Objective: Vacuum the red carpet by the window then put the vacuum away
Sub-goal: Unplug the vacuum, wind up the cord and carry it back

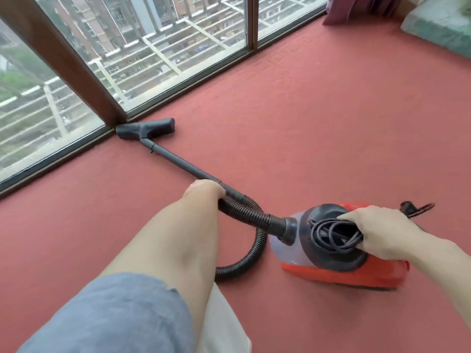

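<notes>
**Q:** Where is the vacuum?

**A:** A red vacuum canister [344, 273] with a black top sits at the lower right of the frame, over the red carpet [305, 123]. Its lower edge is blurred, so I cannot tell whether it rests on the carpet or is lifted just off it. A black ribbed hose [244, 215] loops from its front to a black wand [183, 164], which runs diagonally toward the upper left. The wand ends in a floor nozzle [145, 128] lying on the carpet against the base of the window [153, 47], beside its brown frame post.

**Q:** What are the hands doing?

**A:** The left hand [204, 191], at centre frame, has its fingers curled around the wand where the hose begins. The right hand [379, 233] grips a coiled power cord [331, 235] on top of the canister, fingers wrapped over the loops. The plug [413, 207] sticks out just behind that hand.

**Q:** Anything else?

**A:** A blue sleeve [114, 314] fills the lower left. A purple curtain [356, 8] and a green cushion [438, 29] sit in the upper right corner.
</notes>
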